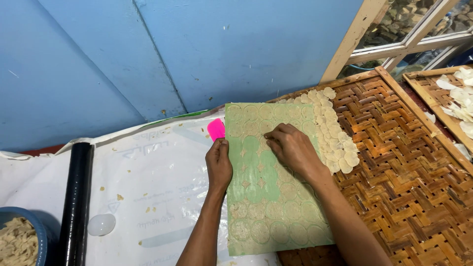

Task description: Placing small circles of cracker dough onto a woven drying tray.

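A green sheet (256,197) covered with thin round dough discs lies partly on the white plastic and partly over a woven bamboo tray (404,162). My left hand (218,165) presses down on the sheet's left edge, next to a pink scraper (216,129). My right hand (290,145) rests fingers-down on the sheet's upper middle, pinching at a disc. Where discs have come off, bare green circles show. Several pale discs (335,133) lie overlapped in rows on the tray just right of the sheet.
A black roller (76,202) lies at the left, beside a blue bowl of dough scraps (19,241) and a white round lid (101,224). A second woven tray with discs (456,98) stands far right. A blue wall rises behind.
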